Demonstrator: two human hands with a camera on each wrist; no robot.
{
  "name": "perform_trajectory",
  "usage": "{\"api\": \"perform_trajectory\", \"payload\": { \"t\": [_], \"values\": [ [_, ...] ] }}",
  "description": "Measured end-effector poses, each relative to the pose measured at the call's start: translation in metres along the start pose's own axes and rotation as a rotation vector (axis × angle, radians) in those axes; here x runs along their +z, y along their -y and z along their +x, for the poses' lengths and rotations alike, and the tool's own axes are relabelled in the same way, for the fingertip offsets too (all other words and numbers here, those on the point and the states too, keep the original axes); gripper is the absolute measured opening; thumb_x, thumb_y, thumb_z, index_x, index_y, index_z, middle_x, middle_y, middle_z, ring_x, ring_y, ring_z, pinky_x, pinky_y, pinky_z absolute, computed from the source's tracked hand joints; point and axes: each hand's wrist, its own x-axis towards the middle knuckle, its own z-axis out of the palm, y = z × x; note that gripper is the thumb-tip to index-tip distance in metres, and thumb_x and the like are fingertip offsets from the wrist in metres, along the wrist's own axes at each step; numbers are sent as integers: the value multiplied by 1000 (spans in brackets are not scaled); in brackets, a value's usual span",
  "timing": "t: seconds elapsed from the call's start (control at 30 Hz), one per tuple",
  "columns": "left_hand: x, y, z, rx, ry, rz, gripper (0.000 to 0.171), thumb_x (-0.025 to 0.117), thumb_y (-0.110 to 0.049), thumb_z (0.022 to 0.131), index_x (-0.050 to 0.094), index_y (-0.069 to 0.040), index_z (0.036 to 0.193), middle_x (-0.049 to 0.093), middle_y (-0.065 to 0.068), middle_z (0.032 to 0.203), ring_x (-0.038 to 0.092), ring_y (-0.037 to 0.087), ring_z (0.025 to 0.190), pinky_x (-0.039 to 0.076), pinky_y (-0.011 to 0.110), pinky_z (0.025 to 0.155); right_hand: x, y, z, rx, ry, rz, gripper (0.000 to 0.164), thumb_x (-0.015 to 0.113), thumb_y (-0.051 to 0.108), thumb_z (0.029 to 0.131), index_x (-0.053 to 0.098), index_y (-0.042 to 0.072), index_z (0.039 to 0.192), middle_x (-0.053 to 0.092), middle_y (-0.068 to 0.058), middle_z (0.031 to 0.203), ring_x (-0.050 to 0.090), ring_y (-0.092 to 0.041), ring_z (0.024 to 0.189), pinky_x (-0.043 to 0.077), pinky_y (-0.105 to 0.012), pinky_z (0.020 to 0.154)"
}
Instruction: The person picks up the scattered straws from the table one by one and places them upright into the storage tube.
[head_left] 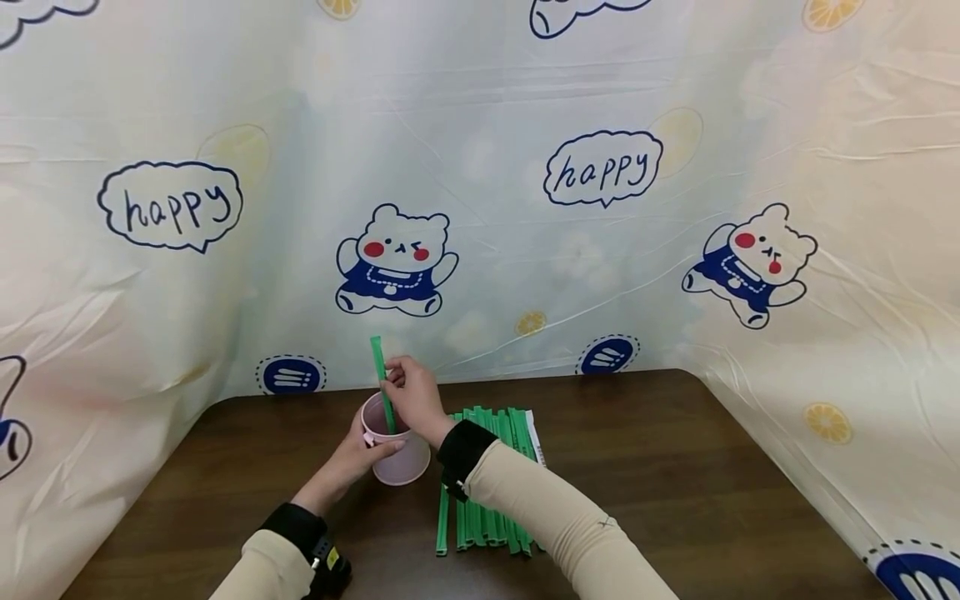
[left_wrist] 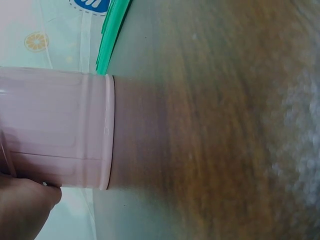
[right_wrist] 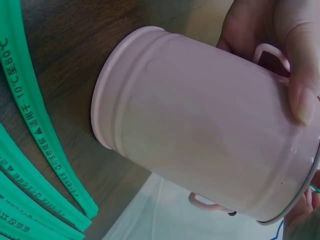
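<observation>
Showing clearly only in head view, right hand (head_left: 414, 395) pinches a strip (head_left: 378, 358); left hand (head_left: 352, 455) grips a bucket (head_left: 405, 463).

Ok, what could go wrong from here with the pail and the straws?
The green straw rises well above the pink pail, so it might lean once the right hand lets go. The pail could tip if the left hand gripping it slackens. The right sleeve crosses over the straw pile and may brush it askew.

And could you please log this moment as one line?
left hand: grips pink cylindrical cup | right hand: pinches long green straw, partly inside cup
</observation>
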Motion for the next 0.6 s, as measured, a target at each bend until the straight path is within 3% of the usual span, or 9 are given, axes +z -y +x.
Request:
{"api": "perform_trajectory", "payload": {
  "t": [0.37, 0.6],
  "values": [
    [1, 5, 1, 5, -7, -6, 101, 68, -21, 94, -6, -3, 160, 13, 30, 163, 26, 49, 148, 28, 66, 122, 0, -8, -6, -10, 27, 30, 24, 65, 6, 97, 66, 0, 121, 70, -14, 100, 69, -19, 91, 55, -18, 78],
    [1, 2, 0, 12, -11, -2, 100, 69, -21, 94, -4, -4, 160, 16, 29, 162, 26, 48, 148, 26, 68, 122, -21, -8, 3, 19, 32, 12, 28, 63, 9, 99, 63, 0, 126, 69, -14, 105, 67, -20, 94, 54, -21, 79]
  ]
}}
